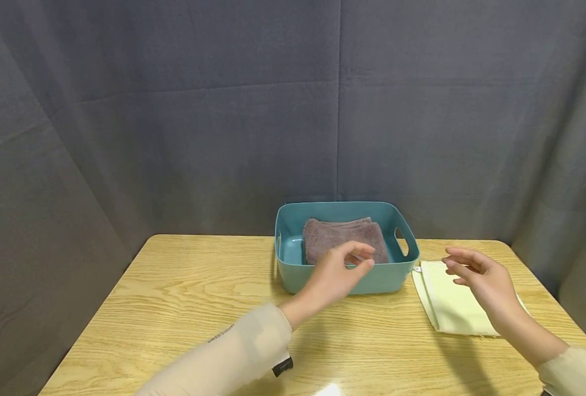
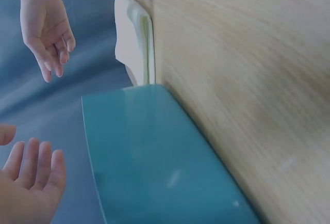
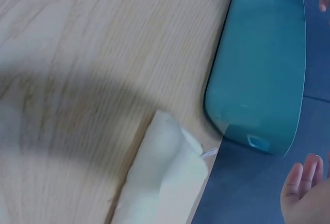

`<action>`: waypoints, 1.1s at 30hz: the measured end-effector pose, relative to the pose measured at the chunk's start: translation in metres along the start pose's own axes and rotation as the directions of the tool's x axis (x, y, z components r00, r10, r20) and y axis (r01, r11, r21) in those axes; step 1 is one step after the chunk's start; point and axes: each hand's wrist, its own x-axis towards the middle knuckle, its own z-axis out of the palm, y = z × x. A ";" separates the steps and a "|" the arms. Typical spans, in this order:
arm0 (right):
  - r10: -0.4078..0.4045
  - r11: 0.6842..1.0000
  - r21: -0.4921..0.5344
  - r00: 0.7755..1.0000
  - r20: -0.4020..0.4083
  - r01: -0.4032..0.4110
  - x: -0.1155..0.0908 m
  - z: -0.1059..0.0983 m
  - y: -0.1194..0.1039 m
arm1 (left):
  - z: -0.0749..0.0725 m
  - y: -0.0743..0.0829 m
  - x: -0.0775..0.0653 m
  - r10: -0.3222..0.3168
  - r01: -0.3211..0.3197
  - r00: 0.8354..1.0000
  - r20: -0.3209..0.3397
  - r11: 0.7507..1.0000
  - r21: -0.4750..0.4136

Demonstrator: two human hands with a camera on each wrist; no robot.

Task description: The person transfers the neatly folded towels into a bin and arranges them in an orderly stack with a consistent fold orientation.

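Observation:
A folded brown towel (image 1: 340,236) lies inside a teal plastic basket (image 1: 342,279) with handle holes at its ends. In the head view my left hand (image 1: 341,269) is over the basket's front rim, fingers relaxed and holding nothing. To the right, my right hand (image 1: 483,280) hovers above a folded pale yellow towel (image 1: 453,308), its fingers loosely bent with nothing between them. The yellow towel lies flat on the table beside the basket, with a small white tag at its corner. Both wrist views show the hands apart from basket and towel.
The wooden table (image 1: 189,291) has rounded far corners, and the basket stands near its back edge. A dark grey curtain (image 1: 214,121) hangs behind and along both sides. Shadows of the arms fall on the tabletop.

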 end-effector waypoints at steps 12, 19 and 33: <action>0.032 0.999 0.039 0.999 -0.028 -0.031 -0.006 -0.016 0.024 | 0.025 -0.012 -0.006 -0.022 0.027 0.998 0.066 0.997 -0.073; 0.021 0.999 -0.047 0.998 -0.059 -0.024 -0.013 -0.020 0.038 | 0.048 -0.025 -0.015 -0.060 0.072 0.989 0.136 0.994 -0.082; 0.033 0.997 -0.070 0.994 -0.108 -0.041 -0.017 -0.029 0.062 | 0.081 -0.035 -0.022 -0.089 0.108 0.985 0.147 0.986 -0.126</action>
